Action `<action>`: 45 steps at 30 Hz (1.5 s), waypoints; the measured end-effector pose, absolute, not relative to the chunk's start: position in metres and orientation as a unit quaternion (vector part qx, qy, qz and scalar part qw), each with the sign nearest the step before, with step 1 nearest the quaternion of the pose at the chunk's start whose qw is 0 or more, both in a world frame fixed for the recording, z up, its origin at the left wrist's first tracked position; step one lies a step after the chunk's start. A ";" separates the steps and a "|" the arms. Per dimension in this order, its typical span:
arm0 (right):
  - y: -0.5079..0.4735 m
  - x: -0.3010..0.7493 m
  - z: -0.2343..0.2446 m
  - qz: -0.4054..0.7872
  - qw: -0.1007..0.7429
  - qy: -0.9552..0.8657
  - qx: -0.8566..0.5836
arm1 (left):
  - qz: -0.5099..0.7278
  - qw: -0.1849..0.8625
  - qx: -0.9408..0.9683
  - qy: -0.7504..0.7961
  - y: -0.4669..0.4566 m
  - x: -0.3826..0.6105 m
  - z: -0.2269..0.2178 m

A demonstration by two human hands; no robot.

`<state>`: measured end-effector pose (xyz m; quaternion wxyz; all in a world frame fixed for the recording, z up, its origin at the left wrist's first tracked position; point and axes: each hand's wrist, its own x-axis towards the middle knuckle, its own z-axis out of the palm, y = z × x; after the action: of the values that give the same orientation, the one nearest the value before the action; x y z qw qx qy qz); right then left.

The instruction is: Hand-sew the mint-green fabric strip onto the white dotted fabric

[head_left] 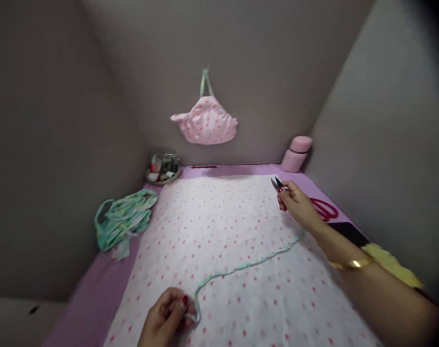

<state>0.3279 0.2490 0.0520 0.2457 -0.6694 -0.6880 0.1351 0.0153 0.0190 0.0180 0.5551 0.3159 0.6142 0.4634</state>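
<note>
Evidently, a purple tabletop (96, 284) runs from the bottom of the frame up to its middle, largely covered by a white dotted cloth (219, 212). At the upper centre hangs a pink dotted piece of fabric (208, 123). A bundle of green strips (127, 219) lies at the left of the frame. Across the dotted cloth, a thin green cord (253, 263) winds from the lower centre toward the right. Right of upper centre is a pink flask (295, 155). At the lower centre, the left hand (168, 313) has its grip pinching the cord. Right of centre, the right hand (293, 200) has its grip pressed around small snips (279, 183), parted at the tips and pointing up and left.
</note>
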 end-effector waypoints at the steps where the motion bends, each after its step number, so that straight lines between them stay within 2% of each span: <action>1: 0.227 0.308 0.049 0.171 0.253 -0.711 -0.634 | 0.476 0.587 0.300 0.583 0.020 0.012 0.013; 2: 0.203 0.289 0.046 0.252 0.271 -0.737 -0.565 | 0.477 0.610 0.285 0.565 0.021 0.009 0.009; 4: 0.155 0.254 0.041 0.382 0.255 -0.763 -0.454 | 0.478 0.628 0.271 0.551 0.022 0.006 0.004; 6: 0.117 0.225 0.037 0.437 0.206 -0.786 -0.386 | 0.473 0.633 0.275 0.547 0.023 0.004 0.003; 11: 0.088 0.191 0.034 0.382 0.118 -0.853 -0.335 | 0.462 0.643 0.294 0.535 0.022 0.005 0.005; 18: 0.092 0.182 0.036 0.365 0.071 -0.864 -0.340 | 0.463 0.653 0.312 0.511 0.021 0.003 0.009; 33: 0.093 0.179 0.032 0.464 0.092 -0.817 -0.329 | 0.458 0.671 0.309 0.494 0.021 0.002 0.004; 45: 0.095 0.180 0.028 0.495 0.118 -0.799 -0.321 | 0.456 0.673 0.317 0.489 0.022 0.003 0.001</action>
<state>0.1800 0.0945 0.0278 0.1183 -0.3209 -0.7986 0.4952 0.0032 0.0217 0.0010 0.6726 0.3170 0.4888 0.4563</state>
